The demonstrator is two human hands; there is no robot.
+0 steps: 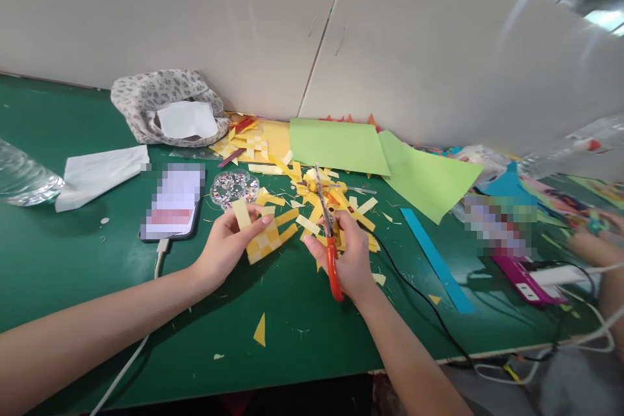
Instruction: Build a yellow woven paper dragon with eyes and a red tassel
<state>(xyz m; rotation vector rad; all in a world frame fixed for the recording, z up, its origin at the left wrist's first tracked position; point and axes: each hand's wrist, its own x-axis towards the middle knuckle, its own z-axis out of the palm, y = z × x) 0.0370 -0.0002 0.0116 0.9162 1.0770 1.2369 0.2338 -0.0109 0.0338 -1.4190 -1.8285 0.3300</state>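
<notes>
Between the thumb and fingers of my left hand (234, 234) is a small woven paper piece (264, 246), a yellow and cream checkerboard with loose strip ends sticking out. My right hand (350, 253) grips a pair of scissors (333, 266) by the orange handles, its blades pointing away from me. The blades look nearly closed and stand apart from the woven piece. Beneath and behind the scissors lies a heap of yellow and cream paper strips (361, 208). A round clear case of small googly eyes (234, 187) sits just beyond my left hand.
A phone (173, 201) on a white cable lies left, near a tissue (104, 172) and a clear bottle (26, 175). Green paper sheets (336, 146) and a patterned cloth bag (146, 104) lie along the wall. Right are a blue strip (436, 260), a magenta power strip (524, 279) and another person's arm (597, 247).
</notes>
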